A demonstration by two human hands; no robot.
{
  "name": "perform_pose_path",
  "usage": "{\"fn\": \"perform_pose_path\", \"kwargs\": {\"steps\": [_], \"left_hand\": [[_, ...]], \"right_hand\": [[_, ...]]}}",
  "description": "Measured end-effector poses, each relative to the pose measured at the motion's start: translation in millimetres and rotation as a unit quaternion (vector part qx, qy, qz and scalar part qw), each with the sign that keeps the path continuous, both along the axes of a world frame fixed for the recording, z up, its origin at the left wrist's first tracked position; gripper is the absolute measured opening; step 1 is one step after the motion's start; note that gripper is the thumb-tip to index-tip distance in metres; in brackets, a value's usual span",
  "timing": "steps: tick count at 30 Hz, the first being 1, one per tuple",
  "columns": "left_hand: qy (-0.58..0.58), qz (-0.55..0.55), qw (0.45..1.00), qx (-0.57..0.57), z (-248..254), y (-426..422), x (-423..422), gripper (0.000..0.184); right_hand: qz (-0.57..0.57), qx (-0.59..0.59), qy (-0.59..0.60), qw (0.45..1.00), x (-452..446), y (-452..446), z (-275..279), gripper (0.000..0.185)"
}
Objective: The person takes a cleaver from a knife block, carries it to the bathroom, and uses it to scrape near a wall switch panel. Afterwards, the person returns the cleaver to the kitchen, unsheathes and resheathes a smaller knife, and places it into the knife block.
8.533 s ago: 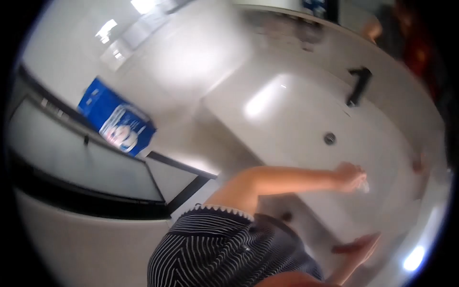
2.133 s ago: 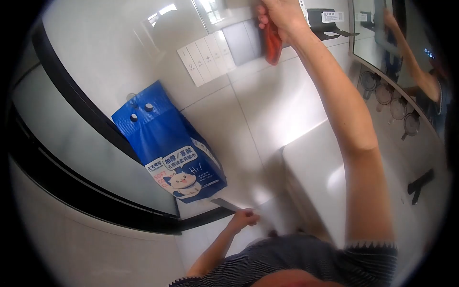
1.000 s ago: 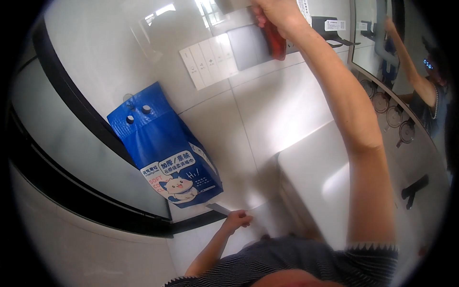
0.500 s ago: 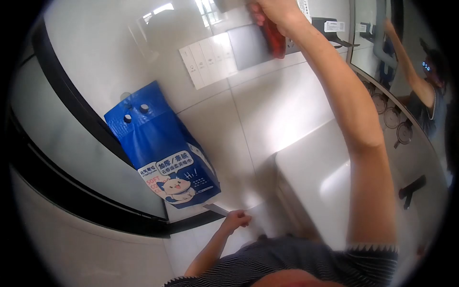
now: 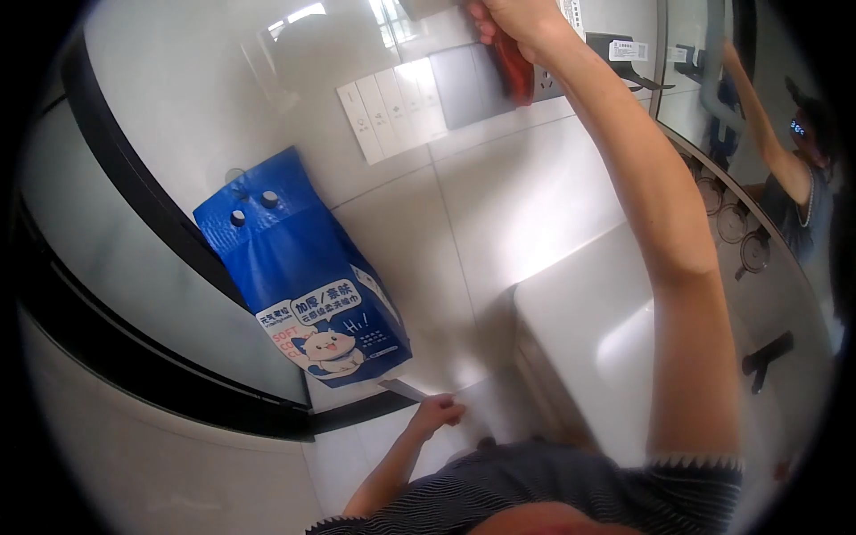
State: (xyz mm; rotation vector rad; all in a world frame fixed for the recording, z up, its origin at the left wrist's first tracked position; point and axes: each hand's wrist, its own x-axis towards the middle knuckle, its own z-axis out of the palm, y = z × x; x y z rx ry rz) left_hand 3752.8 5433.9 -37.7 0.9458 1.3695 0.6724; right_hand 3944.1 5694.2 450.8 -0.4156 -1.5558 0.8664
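Observation:
My right hand (image 5: pixel 524 25) is raised against the tiled wall at the top edge, fingers curled; what they hold, if anything, is hidden. Just under it a dark red shape (image 5: pixel 513 73) lies over the grey panel (image 5: pixel 464 85) and the socket; I cannot tell whether it is an object or a reflection. My left hand (image 5: pixel 439 413) is low in front of my body with its fingers curled in; nothing can be made out in them. Above and left of it hangs a blue package (image 5: pixel 294 241) with a cat drawing, untouched.
White switches (image 5: pixel 390 109) are on the wall. A black holder (image 5: pixel 624 58) with a label is at the upper right, beside a mirror (image 5: pixel 704 67). The white basin (image 5: pixel 584 308), a black faucet (image 5: pixel 769 357) and several round hooks (image 5: pixel 731 223) are at the right.
Since the earliest frame, the view has turned from the basin to the wall. My right hand has risen to the panels; my left has left the basin. Over the last second both hands barely move.

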Motion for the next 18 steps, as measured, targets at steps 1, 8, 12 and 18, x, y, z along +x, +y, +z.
{"fn": "perform_pose_path", "kwargs": {"steps": [1,8,12,18], "left_hand": [[0.001,-0.008,1.000,0.004,0,1,1,0.023],[0.007,0.014,1.000,-0.010,13,-1,2,0.023],[0.004,0.009,1.000,-0.011,2,-2,-4,0.022],[0.007,0.011,1.000,-0.001,11,1,1,0.022]], "right_hand": [[0.000,0.003,0.003,1.000,0,0,1,0.028],[-0.035,-0.022,0.021,0.999,10,2,6,0.029],[-0.007,-0.004,0.005,1.000,1,0,5,0.028],[-0.010,-0.014,0.010,1.000,4,6,12,0.027]]}}
